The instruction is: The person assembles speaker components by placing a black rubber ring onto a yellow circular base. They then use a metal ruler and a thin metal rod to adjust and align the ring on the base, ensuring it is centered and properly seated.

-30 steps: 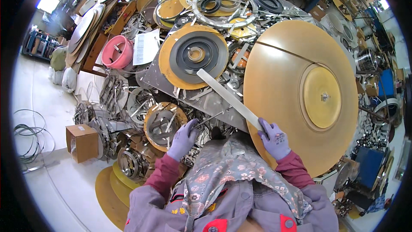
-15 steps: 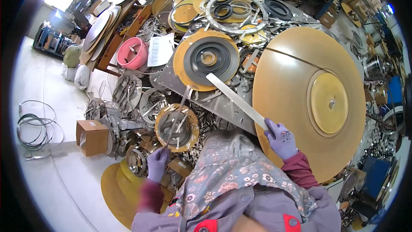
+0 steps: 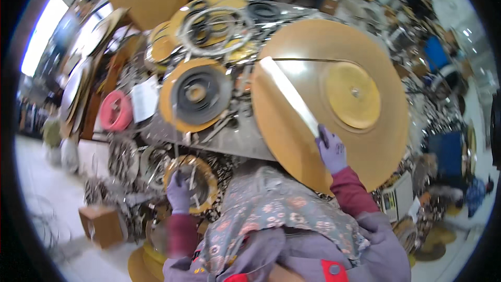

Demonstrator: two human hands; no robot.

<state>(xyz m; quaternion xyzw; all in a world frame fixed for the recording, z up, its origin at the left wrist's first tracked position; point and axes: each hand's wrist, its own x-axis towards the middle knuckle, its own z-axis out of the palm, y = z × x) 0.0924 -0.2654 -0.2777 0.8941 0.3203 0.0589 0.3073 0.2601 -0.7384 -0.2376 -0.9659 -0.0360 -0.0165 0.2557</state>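
My right hand [image 3: 332, 150], in a lilac glove, is closed round the lower end of a flat, pale metal strip [image 3: 292, 95]. The strip slants up and to the left over a large tan disc [image 3: 389, 154]; whether it touches the disc I cannot tell. In a matching glove, my left hand [image 3: 179, 194] grips a thin, narrow metal strip [image 3: 176, 151], partly blurred, that points up and away from me. Beside that hand is a smaller tan ring [image 3: 210, 180] with metal pieces in it. Beyond it lies a tan disc with dark rings [image 3: 204, 91] stacked on it.
A pink tub [image 3: 116, 110] and a white paper sheet [image 3: 145, 99] are at the left. Several rings, including a large pale ring [image 3: 182, 36], lie at the back of the grey table [image 3: 235, 145]. A cardboard box [image 3: 102, 225] stands on the floor at lower left.
The whole view has turned to the right. The pale strip has swung from beside the dark rings to over the large disc. My left hand has moved farther forward, beside the smaller ring.
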